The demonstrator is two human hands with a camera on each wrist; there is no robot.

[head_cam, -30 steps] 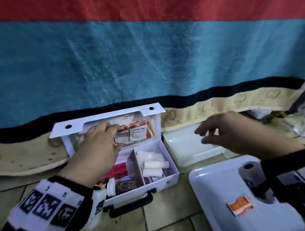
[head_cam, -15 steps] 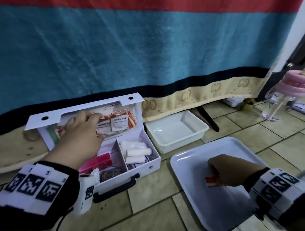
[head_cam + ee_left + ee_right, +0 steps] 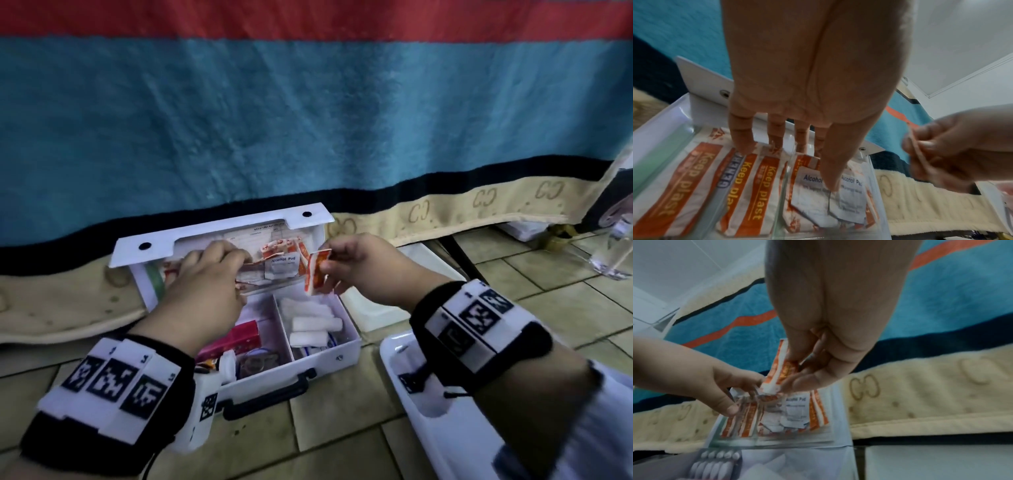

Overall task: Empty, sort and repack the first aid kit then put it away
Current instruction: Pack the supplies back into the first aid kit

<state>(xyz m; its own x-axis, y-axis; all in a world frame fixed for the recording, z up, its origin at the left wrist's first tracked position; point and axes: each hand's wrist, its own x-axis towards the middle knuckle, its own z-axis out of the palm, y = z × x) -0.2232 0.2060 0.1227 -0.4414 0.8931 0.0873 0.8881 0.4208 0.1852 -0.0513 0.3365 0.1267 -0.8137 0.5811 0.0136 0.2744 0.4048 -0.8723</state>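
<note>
The first aid kit [image 3: 318, 346] stands open on the tiled floor [image 3: 342, 411], its lid [image 3: 219, 233] raised against a striped blanket [image 3: 308, 120] at 12 o'clock. Its black handle [image 3: 270, 394] faces 6 o'clock.

The left hand [image 3: 205, 291] reaches into the lid. In the left wrist view, its fingers [image 3: 742, 142] extend nearly straight, with the tips on the plaster packets [image 3: 748, 186] behind the clear lid pocket. The thumb lies over the alcohol pads [image 3: 812, 199]. No packet is enclosed by the fingers.

The right hand [image 3: 363, 267], at 3 o'clock of the left hand, pinches a few orange-and-white plaster strips [image 3: 315, 274] between thumb and fingertips. The strips hang in front of the right end of the lid pocket, just beside the alcohol pads.

In the kit base, the right compartment holds white gauze rolls [image 3: 317, 323]. The left compartment holds a red box [image 3: 236, 339], a small white bottle [image 3: 227, 366] and a round tin [image 3: 258, 359].

A white bin [image 3: 370, 308] stands at 3 o'clock of the kit. A white tray [image 3: 445, 428] lies at 4 o'clock, partly hidden by the right forearm. A clear bottle [image 3: 613, 253] stands at the far right edge.
</note>
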